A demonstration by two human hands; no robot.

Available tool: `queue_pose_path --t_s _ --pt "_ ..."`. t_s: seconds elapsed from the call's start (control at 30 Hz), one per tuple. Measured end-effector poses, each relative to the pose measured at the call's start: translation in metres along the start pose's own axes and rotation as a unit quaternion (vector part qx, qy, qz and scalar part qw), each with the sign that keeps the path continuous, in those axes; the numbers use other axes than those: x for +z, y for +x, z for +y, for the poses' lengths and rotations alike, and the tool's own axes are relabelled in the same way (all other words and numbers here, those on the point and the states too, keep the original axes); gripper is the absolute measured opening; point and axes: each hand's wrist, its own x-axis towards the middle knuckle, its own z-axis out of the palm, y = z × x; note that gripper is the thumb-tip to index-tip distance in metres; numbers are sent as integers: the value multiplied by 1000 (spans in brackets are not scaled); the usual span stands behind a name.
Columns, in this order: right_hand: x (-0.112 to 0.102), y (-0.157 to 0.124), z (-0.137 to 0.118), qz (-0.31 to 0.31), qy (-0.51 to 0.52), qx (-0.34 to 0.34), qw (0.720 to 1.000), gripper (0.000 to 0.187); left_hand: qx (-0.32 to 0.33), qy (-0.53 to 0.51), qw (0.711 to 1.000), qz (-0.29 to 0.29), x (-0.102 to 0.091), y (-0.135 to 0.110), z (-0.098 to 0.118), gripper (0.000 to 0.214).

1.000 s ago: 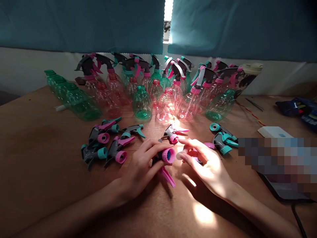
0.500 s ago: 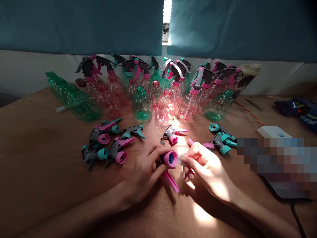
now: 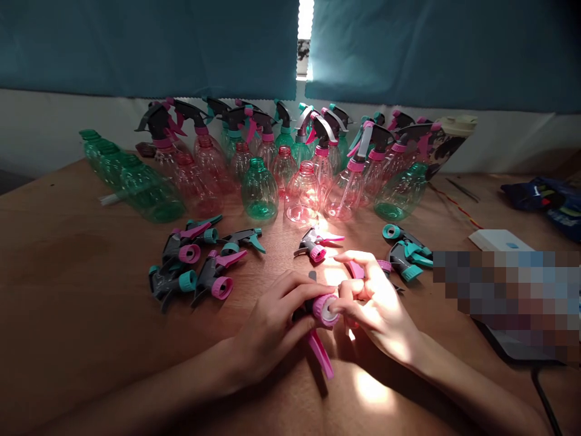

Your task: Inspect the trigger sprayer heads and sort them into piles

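My left hand [image 3: 270, 324] is wrapped round a grey spray trigger head with a pink collar and pink lever [image 3: 318, 330], its collar opening facing right. My right hand [image 3: 379, 306] is pinched, pressing a small pale round disc [image 3: 327, 307] into the collar opening. Both hands rest low over the wooden table [image 3: 68, 290] near its front middle, in a patch of sunlight.
Loose trigger heads lie on the left [image 3: 193, 263], in the middle [image 3: 315, 242] and on the right [image 3: 406, 251]. Several green and pink spray bottles [image 3: 258, 191] stand in rows behind, some lying at left [image 3: 136, 181]. A white box [image 3: 499, 239] and dark cable [image 3: 542, 387] sit right.
My right hand picked the pale disc off the table, brought it to the pink collar and now presses it in. My left hand drew the trigger head slightly nearer.
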Motion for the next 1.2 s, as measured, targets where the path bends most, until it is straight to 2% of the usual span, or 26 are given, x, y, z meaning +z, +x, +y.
queue_pose_path --t_s 0.13,0.23,0.3,0.47,0.53,0.8,0.97,1.1,1.2 --pt "-10 4 -8 23 -87 -90 992 41 -37 -10 999 -14 -2 1 0 28" --pt "-12 4 -15 65 -164 -161 971 31 -52 -16 998 -8 -4 2 -1 28" --pt "-11 1 -17 72 -203 -197 956 31 -51 -20 998 -5 -5 3 -2 27" --pt "-8 -5 -15 1 -312 -254 916 39 -68 -18 997 -7 -4 1 -3 27" --pt "-9 -5 -15 -7 -333 -281 900 38 -63 -15 998 -7 -3 1 -5 27" --pt "-11 -3 -15 -12 -354 -287 890 38 -44 7 999 -2 -2 -1 -10 27" --pt "-11 -4 -19 -2 -335 -271 902 37 -26 18 1000 2 -3 0 -9 28" --pt "-13 -3 -21 -40 -342 -263 901 25 -29 16 999 3 -3 -1 -8 26" --pt "-17 -1 -19 -55 -334 -271 901 26 -34 19 999 4 -2 -1 -9 24"
